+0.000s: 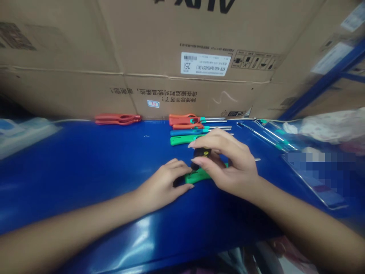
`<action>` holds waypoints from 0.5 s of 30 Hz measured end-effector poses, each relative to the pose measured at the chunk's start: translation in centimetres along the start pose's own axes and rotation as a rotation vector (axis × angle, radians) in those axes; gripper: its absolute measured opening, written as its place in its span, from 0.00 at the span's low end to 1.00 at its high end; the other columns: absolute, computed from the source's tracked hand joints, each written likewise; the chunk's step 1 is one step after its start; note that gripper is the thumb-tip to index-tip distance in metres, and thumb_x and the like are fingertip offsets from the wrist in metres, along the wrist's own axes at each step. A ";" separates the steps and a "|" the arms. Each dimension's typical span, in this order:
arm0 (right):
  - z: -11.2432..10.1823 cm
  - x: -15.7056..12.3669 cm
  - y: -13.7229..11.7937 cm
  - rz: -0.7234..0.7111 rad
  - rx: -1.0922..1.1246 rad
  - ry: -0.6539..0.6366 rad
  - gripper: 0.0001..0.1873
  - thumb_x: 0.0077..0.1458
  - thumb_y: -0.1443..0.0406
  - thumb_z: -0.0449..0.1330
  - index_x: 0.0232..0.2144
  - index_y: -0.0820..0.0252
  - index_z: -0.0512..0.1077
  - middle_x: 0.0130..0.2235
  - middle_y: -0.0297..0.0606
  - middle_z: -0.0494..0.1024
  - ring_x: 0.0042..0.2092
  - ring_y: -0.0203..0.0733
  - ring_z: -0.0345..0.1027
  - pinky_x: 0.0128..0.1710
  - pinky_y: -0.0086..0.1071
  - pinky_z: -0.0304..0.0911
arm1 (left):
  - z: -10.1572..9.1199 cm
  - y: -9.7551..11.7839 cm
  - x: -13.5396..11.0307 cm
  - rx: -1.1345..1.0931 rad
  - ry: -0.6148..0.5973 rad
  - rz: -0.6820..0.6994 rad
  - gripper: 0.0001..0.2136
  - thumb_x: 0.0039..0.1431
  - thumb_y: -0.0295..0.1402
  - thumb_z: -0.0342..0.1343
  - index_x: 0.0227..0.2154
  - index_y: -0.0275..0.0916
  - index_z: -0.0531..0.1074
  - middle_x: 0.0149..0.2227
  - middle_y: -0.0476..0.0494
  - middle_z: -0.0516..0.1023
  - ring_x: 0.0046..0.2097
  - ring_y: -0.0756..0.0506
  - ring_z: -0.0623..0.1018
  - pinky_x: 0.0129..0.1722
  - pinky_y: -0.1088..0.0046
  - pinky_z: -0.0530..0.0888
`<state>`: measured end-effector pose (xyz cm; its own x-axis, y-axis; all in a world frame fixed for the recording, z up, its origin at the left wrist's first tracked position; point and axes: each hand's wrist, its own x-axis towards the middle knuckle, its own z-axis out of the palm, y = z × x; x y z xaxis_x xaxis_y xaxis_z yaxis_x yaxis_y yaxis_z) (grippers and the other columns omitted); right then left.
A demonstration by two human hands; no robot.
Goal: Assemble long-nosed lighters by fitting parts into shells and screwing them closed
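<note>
My left hand [168,180] is closed at the left end of a green long-reach lighter [196,176], with its thumb along the near side. Above that lighter, my right hand [228,161] pinches a small black object with a yellow mark [202,153] between thumb and fingers. The object's exact kind is unclear, and its lower end meets or hovers over the green handle. My right hand hides much of this lighter; a bit of metal tube shows past the knuckles. Just beyond lie another green lighter [185,139], a blue lighter [182,133] and orange-red lighters [182,119] with metal tubes pointing right.
Red handle shells [117,119] lie at the back left of the blue table [114,160]. Several metal tubes with teal parts [273,136] are at the back right, near a clear flat tray [316,182] and a plastic bag [333,123]. A large cardboard box [148,45] walls off the back.
</note>
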<state>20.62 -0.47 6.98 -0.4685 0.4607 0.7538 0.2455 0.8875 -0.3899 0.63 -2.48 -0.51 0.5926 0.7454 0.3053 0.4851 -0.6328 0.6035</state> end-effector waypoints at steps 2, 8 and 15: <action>0.1 0.0 0.0 0.004 0.013 0.015 0.10 0.58 0.70 0.64 0.44 0.59 0.75 0.39 0.38 0.79 0.35 0.37 0.69 0.30 0.30 0.68 | 0.0 0.1 0.0 -0.010 -0.011 -0.007 0.13 0.64 0.35 0.60 0.49 0.38 0.75 0.47 0.42 0.79 0.48 0.41 0.76 0.51 0.61 0.73; 0.1 -0.3 -0.4 0.000 0.065 -0.047 0.17 0.61 0.71 0.59 0.52 0.57 0.72 0.48 0.42 0.78 0.47 0.41 0.73 0.41 0.34 0.73 | -0.1 0.3 0.1 -0.023 0.007 0.000 0.09 0.64 0.34 0.60 0.45 0.38 0.76 0.44 0.42 0.79 0.46 0.42 0.77 0.50 0.61 0.73; 0.0 -0.6 -0.8 -0.006 0.134 -0.173 0.27 0.58 0.76 0.55 0.59 0.56 0.67 0.53 0.42 0.77 0.53 0.42 0.71 0.50 0.37 0.72 | 0.2 0.4 -0.1 -0.043 0.040 -0.006 0.08 0.65 0.33 0.58 0.45 0.39 0.76 0.47 0.40 0.78 0.49 0.41 0.76 0.49 0.61 0.75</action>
<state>20.75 -1.52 6.86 -0.6108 0.4386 0.6592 0.1323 0.8774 -0.4612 0.82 -2.85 -0.46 0.5632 0.7573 0.3306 0.4596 -0.6196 0.6363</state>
